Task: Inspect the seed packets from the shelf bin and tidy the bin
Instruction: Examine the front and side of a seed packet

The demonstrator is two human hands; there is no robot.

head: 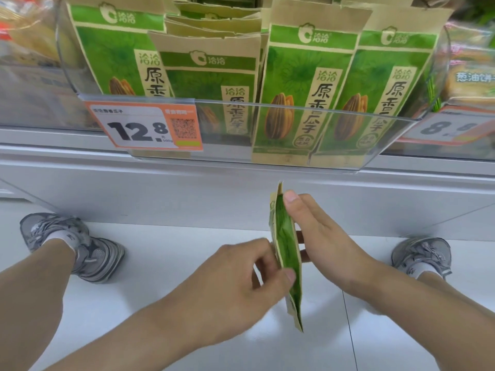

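A green and tan seed packet (287, 250) stands edge-on below the shelf, held between both hands. My left hand (241, 279) pinches its lower part from the left with thumb and fingers. My right hand (321, 236) grips it from the right, thumb on the top edge and fingers behind it. Above, a clear plastic shelf bin (267, 162) holds several upright packets (302, 89) of the same kind; one in the middle (211, 84) sits lower than the others.
An orange price tag reading 12.8 (144, 127) hangs on the bin's front left. Another tag (444, 127) marks the neighbouring bin on the right. My two grey shoes (80, 245) (423, 255) stand on the white floor before the grey shelf base (187, 191).
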